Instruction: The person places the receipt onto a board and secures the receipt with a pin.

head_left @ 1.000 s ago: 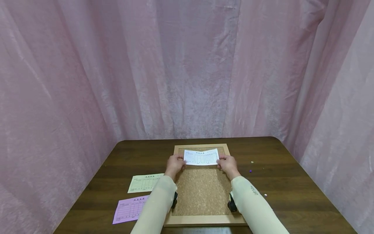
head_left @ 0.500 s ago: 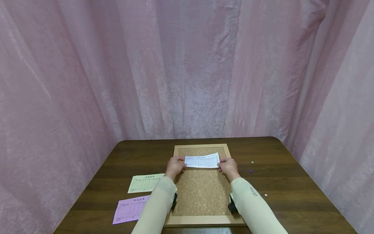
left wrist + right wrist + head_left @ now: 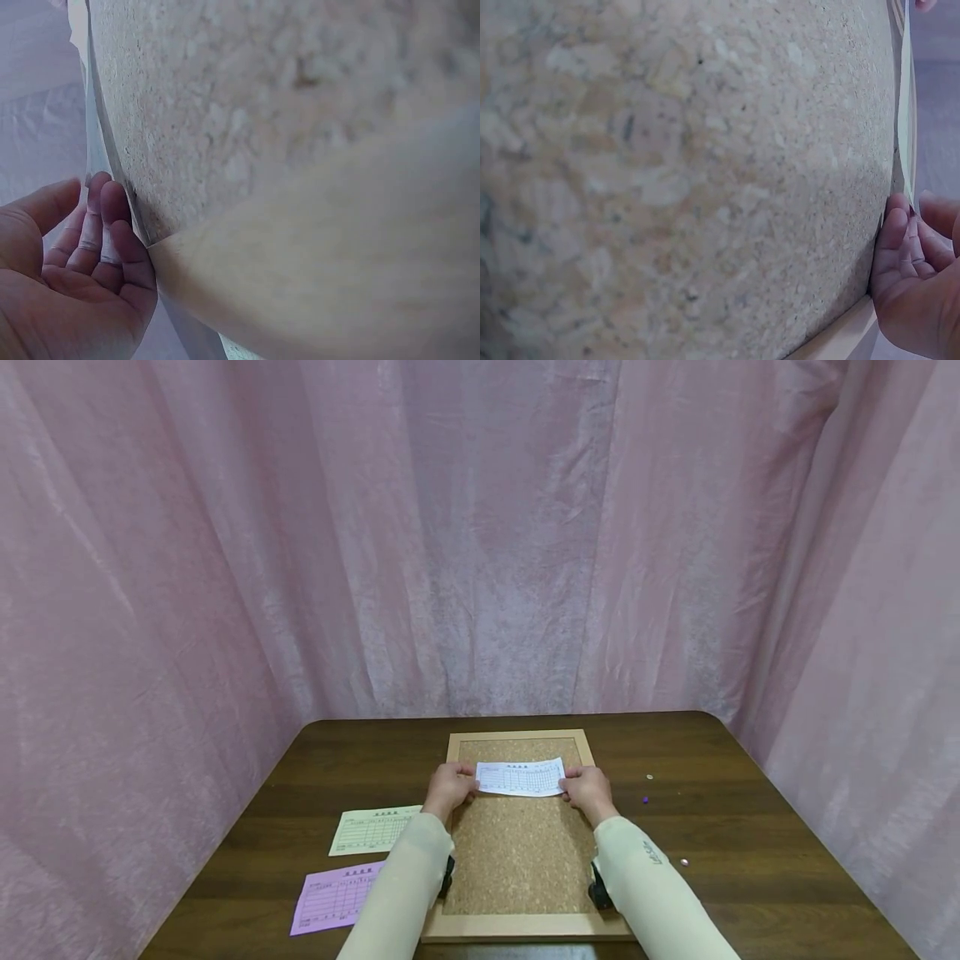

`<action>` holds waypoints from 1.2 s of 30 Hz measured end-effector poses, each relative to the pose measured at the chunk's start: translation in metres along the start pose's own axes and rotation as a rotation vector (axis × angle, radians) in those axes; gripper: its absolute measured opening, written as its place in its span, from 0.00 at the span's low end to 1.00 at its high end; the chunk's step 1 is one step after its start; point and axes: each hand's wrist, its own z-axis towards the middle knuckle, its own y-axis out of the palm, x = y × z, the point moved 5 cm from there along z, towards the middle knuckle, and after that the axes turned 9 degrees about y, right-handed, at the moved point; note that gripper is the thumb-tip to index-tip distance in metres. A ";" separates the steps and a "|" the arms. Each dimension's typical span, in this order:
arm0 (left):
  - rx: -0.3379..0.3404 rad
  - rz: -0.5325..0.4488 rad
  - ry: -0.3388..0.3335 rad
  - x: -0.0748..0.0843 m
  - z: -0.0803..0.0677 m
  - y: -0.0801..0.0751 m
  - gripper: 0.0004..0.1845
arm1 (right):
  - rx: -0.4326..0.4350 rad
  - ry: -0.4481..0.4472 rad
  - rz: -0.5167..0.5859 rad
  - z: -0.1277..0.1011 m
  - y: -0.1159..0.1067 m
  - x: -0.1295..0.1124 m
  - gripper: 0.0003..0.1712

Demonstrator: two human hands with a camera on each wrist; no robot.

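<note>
- The left hand [image 3: 448, 787] and right hand [image 3: 589, 788] pinch the white slip [image 3: 521, 777] by its short ends.
- Better to lay it flat and square on the cork board [image 3: 517, 852] before letting go.

Rough cork board [image 3: 521, 843] – matt paper slip [image 3: 521, 777]

Person: bare left hand [image 3: 447, 787] and right hand [image 3: 589, 788]; long cream sleeves [image 3: 405, 881], small dark lettering on right; black wrist-worn cameras [image 3: 597, 890].
</note>
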 end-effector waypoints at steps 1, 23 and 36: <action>-0.004 0.002 0.002 0.000 0.000 0.000 0.11 | 0.003 -0.002 -0.005 0.000 0.000 0.000 0.13; -0.076 0.266 0.174 0.012 -0.007 -0.016 0.08 | 0.012 -0.069 -0.083 -0.008 -0.001 -0.003 0.08; -0.220 0.492 0.347 0.012 -0.005 -0.013 0.20 | 0.071 -0.361 -0.497 -0.019 -0.008 -0.022 0.13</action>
